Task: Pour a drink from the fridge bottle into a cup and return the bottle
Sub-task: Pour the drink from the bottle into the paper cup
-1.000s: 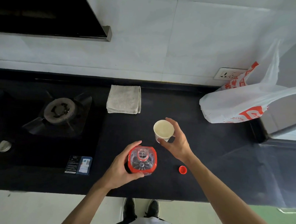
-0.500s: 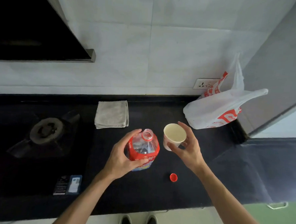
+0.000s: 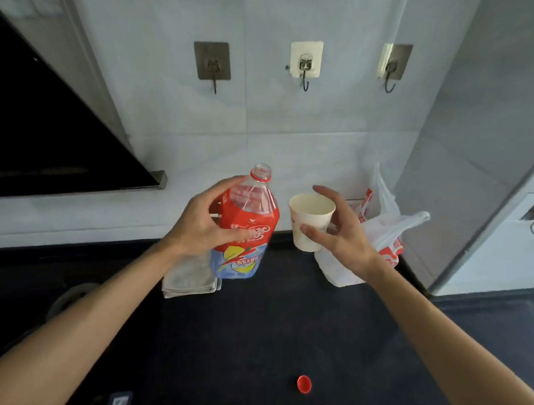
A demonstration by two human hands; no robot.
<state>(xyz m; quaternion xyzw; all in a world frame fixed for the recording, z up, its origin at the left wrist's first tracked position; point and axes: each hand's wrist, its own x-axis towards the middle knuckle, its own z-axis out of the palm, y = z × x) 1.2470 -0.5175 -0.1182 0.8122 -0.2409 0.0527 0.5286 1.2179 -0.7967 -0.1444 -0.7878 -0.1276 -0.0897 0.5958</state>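
Note:
My left hand (image 3: 204, 222) grips a clear plastic bottle (image 3: 247, 229) with a red and blue label, held upright in the air above the black counter (image 3: 252, 341). Its neck is uncapped. My right hand (image 3: 340, 234) holds a white paper cup (image 3: 309, 220) just to the right of the bottle, at about the same height, mouth up. The two are close but apart. The bottle's red cap (image 3: 304, 384) lies on the counter near the front.
A folded grey cloth (image 3: 190, 280) lies on the counter behind the bottle. A white and red plastic bag (image 3: 381, 236) sits at the back right against a grey cabinet side (image 3: 478, 151). Three hooks (image 3: 305, 66) hang on the tiled wall. A black range hood (image 3: 46, 135) is at left.
Both hands have lifted the bottle and the cup well above the counter. The view has tilted up, so the wall hooks show and the stove has dropped out of sight.

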